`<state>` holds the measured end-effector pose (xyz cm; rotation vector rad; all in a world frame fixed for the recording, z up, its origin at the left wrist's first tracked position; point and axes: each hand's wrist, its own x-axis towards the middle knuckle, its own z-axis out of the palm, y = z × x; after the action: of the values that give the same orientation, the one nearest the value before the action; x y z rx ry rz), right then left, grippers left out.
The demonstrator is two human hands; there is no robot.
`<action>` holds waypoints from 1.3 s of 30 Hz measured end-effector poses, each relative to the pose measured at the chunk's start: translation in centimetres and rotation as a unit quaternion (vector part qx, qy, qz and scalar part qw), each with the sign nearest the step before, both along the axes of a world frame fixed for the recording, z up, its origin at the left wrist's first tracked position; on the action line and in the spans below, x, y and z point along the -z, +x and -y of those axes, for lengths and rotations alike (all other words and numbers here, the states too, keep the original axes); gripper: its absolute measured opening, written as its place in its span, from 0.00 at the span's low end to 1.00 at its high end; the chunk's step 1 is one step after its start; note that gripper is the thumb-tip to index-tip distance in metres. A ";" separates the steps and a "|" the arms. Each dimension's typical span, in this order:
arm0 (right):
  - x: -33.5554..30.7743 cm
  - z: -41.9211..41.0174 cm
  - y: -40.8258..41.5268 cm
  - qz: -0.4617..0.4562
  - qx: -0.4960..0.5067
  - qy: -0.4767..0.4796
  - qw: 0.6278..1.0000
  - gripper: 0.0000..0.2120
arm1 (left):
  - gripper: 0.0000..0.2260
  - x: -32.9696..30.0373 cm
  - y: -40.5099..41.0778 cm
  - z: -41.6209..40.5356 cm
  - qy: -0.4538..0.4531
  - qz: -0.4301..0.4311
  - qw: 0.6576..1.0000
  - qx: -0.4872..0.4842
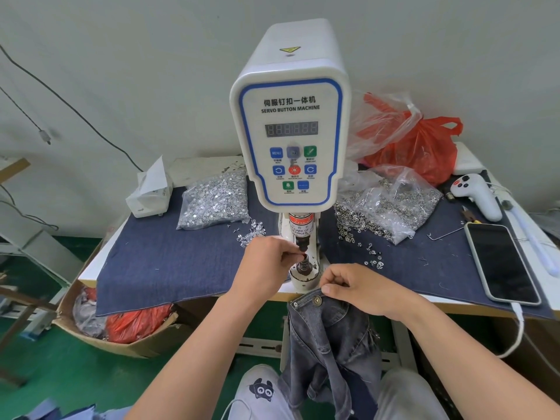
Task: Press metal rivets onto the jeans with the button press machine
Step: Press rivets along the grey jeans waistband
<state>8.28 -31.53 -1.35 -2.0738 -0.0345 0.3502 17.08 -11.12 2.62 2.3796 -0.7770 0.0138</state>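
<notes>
**Denim at the die: loading a rivet while the waistband waits**

Denim, grey-blue and soft, is what the right hand (pixel 360 291) holds: its fingers (pixel 328 288) pinch the waistband edge of the faded jeans (pixel 330 328) just beside an already set brass button (pixel 317 301), at the front lip of the tabletop (pixel 91 268). Most of the garment hangs limp off that edge into the person's lap.

At the lower die (pixel 304 263) of the white servo button press machine (pixel 291 131), the left hand (pixel 266 259) has its fingertips closed at the post, apparently seating a small rivet part; the piece itself is too small to make out. The die stands directly under the upper punch (pixel 302 242), with the fingertips in the gap between.

Clear bags of silvery rivet tacks (pixel 213 201) and ring-shaped rivet caps (pixel 385 204) lie left and right of the machine on a dark blue denim cloth (pixel 169 268), with loose pieces scattered beside each.

Judging by the drape, the jeans will fold and sag wherever they are not supported, and their hanging weight will tug the waistband away from the die. A firm hold close to the rivet spot, on the stiffer stitched waistband, should keep it flat. The rivet parts look light, smooth and easy to drop, so a fingertip pinch suits them.
</notes>
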 end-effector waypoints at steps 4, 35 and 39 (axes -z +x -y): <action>-0.2 0.1 -0.1 -0.018 -0.008 0.031 0.999 0.06 | 0.03 1.4 -1.9 -1.5 -0.123 -0.021 0.992 -0.031; -3.0 1.0 -1.7 -0.020 -0.008 0.163 0.986 0.06 | 0.06 4.4 -4.7 -4.4 -0.287 -0.371 0.871 0.143; -3.0 0.7 -1.4 0.005 -0.013 0.199 0.980 0.07 | 0.09 3.9 -4.5 -4.6 -0.202 -0.346 0.901 0.168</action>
<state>6.83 -32.27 1.63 -1.6807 -0.1285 0.3192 12.56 -6.51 -1.26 1.6489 -0.7212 -0.7067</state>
